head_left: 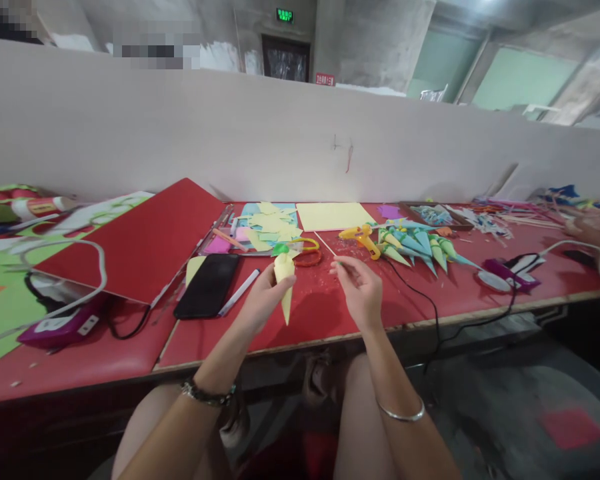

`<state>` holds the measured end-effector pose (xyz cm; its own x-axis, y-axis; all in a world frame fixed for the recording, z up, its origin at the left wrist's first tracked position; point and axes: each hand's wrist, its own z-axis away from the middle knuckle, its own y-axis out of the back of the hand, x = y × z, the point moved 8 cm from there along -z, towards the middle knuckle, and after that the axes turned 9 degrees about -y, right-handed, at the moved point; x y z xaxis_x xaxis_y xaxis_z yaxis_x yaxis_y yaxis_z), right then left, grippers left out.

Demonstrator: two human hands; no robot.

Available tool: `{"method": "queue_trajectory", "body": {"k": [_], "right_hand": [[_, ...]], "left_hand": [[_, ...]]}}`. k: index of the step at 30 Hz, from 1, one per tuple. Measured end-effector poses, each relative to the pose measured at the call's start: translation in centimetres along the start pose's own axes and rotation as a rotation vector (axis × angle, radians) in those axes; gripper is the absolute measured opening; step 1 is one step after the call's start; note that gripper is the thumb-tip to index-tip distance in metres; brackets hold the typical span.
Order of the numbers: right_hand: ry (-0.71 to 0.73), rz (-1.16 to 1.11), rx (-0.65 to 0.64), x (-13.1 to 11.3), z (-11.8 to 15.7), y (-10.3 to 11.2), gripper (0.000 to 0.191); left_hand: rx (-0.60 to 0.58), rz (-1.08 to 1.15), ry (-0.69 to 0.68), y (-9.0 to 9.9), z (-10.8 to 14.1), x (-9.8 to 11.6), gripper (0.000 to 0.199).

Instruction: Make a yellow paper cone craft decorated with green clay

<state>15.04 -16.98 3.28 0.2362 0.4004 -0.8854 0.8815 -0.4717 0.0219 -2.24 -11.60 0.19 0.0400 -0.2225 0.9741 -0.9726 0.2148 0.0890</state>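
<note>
Grey concrete walls and a green exit sign [285, 15] stand beyond a white partition [180, 127], and below it runs my red bench [325, 317]. From the head view, my left hand [271, 285] is clamped around a yellow cone [287, 299], which I hold point down over the bench's near side. A green piece [280, 249] shows at the cone's top; whether it is attached, I can't tell. My right hand [359, 287] has its fingertips together, pinching the lower end of a thin stick [324, 242]; it is apart from the cone. Between my hands and farther back lie yellow and red loops [310, 244]. Right of them rests a yellow glue gun [359, 237], beside a pile of green and blue cones [414, 245]. A yellow sheet [335, 215] lies near the partition, with paper scraps [270, 223] to its left. Nearer my left hand are a phone [207, 287] and a white pen [239, 292]. Another person's hand [597, 227] shows at the right edge.
</note>
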Motion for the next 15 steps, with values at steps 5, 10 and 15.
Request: {"method": "queue_trajectory", "body": {"k": [5, 10, 15], "right_hand": [[-0.132, -0.073, -0.112, 1.6, 0.8, -2.7, 0.008], [-0.072, -0.049, -0.171, 1.1, 1.4, -3.9, 0.010], [-0.064, -0.024, -0.216, 0.9, 2.0, -4.6, 0.016]], "left_hand": [[-0.036, 0.000, 0.003, -0.5, -0.3, -1.4, 0.034], [-0.118, -0.084, -0.099, -1.4, -0.7, -1.9, 0.033], [-0.122, -0.127, -0.172, -1.7, -0.1, -1.7, 0.030]]}}
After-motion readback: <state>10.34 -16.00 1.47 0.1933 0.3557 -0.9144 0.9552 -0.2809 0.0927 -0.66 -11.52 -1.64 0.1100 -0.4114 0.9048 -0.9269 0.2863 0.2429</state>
